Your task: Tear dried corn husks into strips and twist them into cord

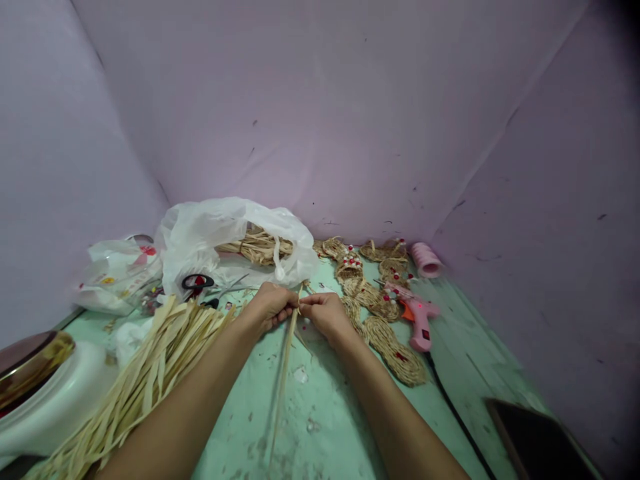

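My left hand (pixel 274 307) and my right hand (pixel 324 312) meet above the middle of the green table, fingers closed. Both pinch a thin, pale strip of dried plant fibre (pixel 285 367), whose long end hangs down toward me. A short tip of it sticks up between the fingertips. Left of my forearm lies a bundle of the same kind of pale strips (pixel 155 367). Right of my hands are woven braided pieces (pixel 397 353), some with red and white beads (pixel 351 260). A pink glue gun (pixel 420 320) lies beside them.
At the back, a white plastic bag (pixel 200 227) holds more strips (pixel 257 247). Black-handled scissors (pixel 197 282) lie before it. A pink spool (pixel 426 260) is back right, a dark flat device (pixel 540 440) front right, a white container (pixel 60 393) at left. The glue gun's cord (pixel 455 413) runs forward.
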{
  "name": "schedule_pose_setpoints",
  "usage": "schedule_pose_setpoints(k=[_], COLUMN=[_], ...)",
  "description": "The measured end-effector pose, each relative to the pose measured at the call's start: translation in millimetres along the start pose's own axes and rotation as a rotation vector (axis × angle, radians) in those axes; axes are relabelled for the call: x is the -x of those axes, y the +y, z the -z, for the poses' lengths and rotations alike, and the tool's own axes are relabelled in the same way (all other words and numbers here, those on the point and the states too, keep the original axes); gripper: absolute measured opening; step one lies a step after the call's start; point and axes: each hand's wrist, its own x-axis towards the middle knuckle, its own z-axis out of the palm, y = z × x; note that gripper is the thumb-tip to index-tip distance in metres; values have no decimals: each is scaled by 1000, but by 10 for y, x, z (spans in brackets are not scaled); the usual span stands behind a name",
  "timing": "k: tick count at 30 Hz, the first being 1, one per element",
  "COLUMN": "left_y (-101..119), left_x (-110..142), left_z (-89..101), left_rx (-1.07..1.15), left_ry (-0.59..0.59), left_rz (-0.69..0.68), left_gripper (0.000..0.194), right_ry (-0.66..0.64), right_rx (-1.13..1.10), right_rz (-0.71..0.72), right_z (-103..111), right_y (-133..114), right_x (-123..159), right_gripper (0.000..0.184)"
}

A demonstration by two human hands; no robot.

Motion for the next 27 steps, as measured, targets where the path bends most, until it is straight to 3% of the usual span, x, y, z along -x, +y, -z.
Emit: schedule_pose_setpoints(k=[9, 13, 18, 24, 27], left_y=[27, 20, 41, 182, 205], left_x=[-4, 26, 113, 255, 248], left_z=[15, 36, -6, 34, 83], left_rx=[88, 32, -7, -181, -131], left_ry=[-51, -97, -54, -88, 27], left_rz=[51, 63, 1, -47, -36], left_gripper=[15, 15, 16, 20, 12], right_ry=[34, -124, -237, -150, -107], right_rx=[88, -60, -150, -138, -162], right_rz=[69, 102, 107, 76, -15], right_z=[3, 32, 59, 55, 68], right_y=[20, 10, 21, -22, -71], right_x=[-4, 8, 14, 39, 56], right_gripper=[23, 21, 19, 14, 9])
